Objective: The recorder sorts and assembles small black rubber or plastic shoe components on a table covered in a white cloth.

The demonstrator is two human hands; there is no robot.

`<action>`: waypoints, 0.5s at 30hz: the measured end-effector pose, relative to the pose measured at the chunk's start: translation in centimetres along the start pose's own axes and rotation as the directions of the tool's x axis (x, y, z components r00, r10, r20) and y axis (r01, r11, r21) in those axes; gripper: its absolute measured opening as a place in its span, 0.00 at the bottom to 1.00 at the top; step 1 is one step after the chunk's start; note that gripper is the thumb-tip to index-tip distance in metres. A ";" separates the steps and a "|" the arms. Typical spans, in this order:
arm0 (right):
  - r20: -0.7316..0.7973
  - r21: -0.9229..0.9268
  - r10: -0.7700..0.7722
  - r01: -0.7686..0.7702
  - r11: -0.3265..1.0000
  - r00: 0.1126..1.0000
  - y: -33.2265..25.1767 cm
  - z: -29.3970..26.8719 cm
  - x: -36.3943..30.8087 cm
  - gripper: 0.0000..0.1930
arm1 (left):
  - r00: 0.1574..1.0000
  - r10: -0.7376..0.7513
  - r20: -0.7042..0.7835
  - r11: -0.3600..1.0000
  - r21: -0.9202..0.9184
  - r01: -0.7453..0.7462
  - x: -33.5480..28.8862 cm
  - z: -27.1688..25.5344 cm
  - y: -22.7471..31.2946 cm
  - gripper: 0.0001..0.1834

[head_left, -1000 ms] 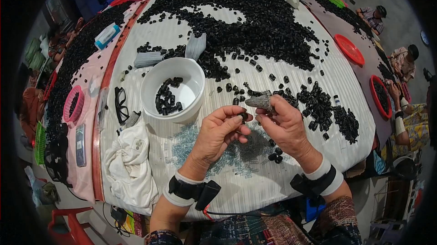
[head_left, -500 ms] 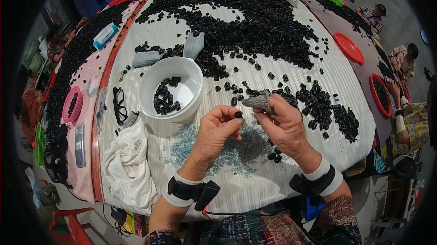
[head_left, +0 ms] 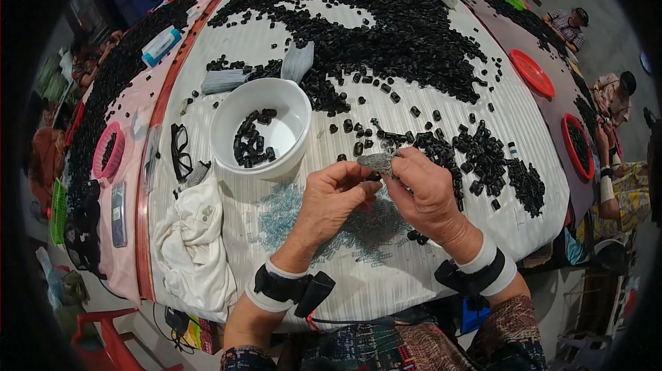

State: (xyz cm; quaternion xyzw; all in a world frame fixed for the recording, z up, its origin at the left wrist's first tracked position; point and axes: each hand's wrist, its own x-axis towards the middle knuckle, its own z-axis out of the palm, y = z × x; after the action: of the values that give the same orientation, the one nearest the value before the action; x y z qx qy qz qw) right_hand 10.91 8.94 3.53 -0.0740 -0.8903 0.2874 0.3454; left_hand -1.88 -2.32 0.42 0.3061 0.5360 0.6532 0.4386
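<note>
My left hand [head_left: 323, 198] is closed, its thumb and fingertips pinching a small black cylindrical piece [head_left: 374, 177] that is mostly hidden. Close against it, my right hand [head_left: 431, 192] is closed too. A grey knitted finger cover [head_left: 376, 162] sticks out from the right hand, seemingly worn on a finger, and its tip lies over the left fingertips. What the right fingers hold is hidden. Beneath both hands spreads a heap of tiny pale-blue, spring-like pieces [head_left: 279, 216]. Beyond them are loose black cylindrical pieces [head_left: 483, 157]. A white bowl [head_left: 279, 169] at the left contains several black pieces [head_left: 249, 143].
A large black heap [head_left: 386, 26] covers the table's far part. Eyeglasses [head_left: 181, 154], a white cloth [head_left: 196, 247] and a phone [head_left: 119, 216] lie left. Grey fabric pieces [head_left: 224, 81] rest behind the bowl. Red trays [head_left: 531, 73] and other people [head_left: 614, 98] are along the right side.
My hands have come together. The left hand's black piece has moved under the grey finger cover, which has shifted slightly left. The view has shifted slightly.
</note>
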 end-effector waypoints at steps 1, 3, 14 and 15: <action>0.003 0.001 -0.001 0.001 1.000 1.000 0.1 0.1 0.0 0.12 | 1.000 0.005 -0.009 0.999 -0.032 -0.005 0.0 0.0 -0.1 0.08; -0.021 -0.068 -0.053 0.052 0.996 0.998 0.4 0.2 0.0 0.13 | 1.000 0.010 -0.021 0.998 -0.066 -0.011 -0.1 0.0 -0.3 0.08; -0.006 -0.043 -0.026 0.025 0.999 1.000 -0.1 0.3 -0.1 0.12 | 0.999 0.018 -0.031 0.998 -0.060 -0.020 -0.1 0.0 -0.1 0.09; -0.047 -0.025 -0.005 0.004 1.000 0.999 -0.2 0.5 -0.1 0.12 | 0.999 0.019 -0.033 0.998 -0.062 -0.021 -0.1 0.0 -0.1 0.09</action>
State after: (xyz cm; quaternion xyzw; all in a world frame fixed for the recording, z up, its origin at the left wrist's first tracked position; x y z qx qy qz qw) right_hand 10.72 8.48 3.31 -0.0830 -0.8855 0.2737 0.3661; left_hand -1.85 -2.39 0.27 0.2868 0.5194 0.6788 0.4326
